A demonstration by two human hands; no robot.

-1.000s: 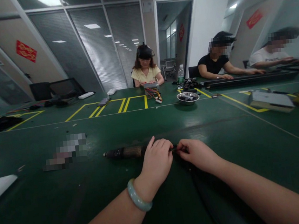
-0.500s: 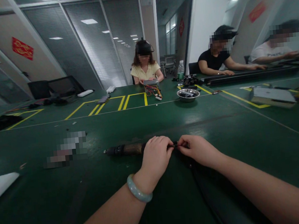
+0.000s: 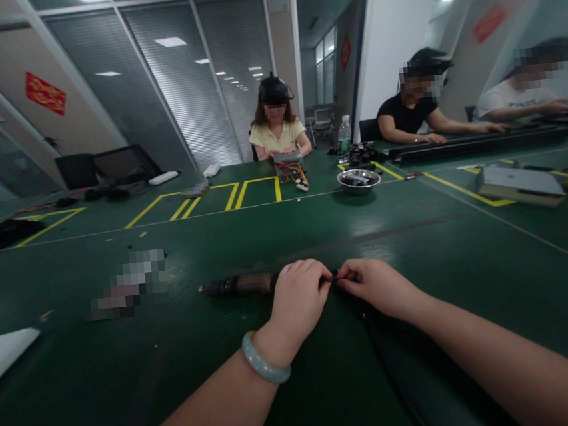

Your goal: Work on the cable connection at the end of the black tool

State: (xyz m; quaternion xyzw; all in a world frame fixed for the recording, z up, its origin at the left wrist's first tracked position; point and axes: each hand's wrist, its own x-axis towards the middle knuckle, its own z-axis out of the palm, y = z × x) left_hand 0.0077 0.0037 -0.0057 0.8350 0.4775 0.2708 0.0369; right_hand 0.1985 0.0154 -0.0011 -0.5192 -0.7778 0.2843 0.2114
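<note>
Big green table, and the landmark here is the dark, stubby tool lying flat on it, nose pointing left. Far behind the tool there's a metal bowl, with people sitting further back.

The left hand is wrapped around the tool's rear end, fingers curled shut over it. The right hand sits just right of the tool, thumb and fingertips pinched tight on the cable where it meets the tool's tail. From there the cable runs down toward the camera.

Looks to me like fiddly work at that joint, both hands nearly touching. I'd say any move there needs the left grip firm so the tool doesn't roll, with the right staying a fine pinch.
</note>
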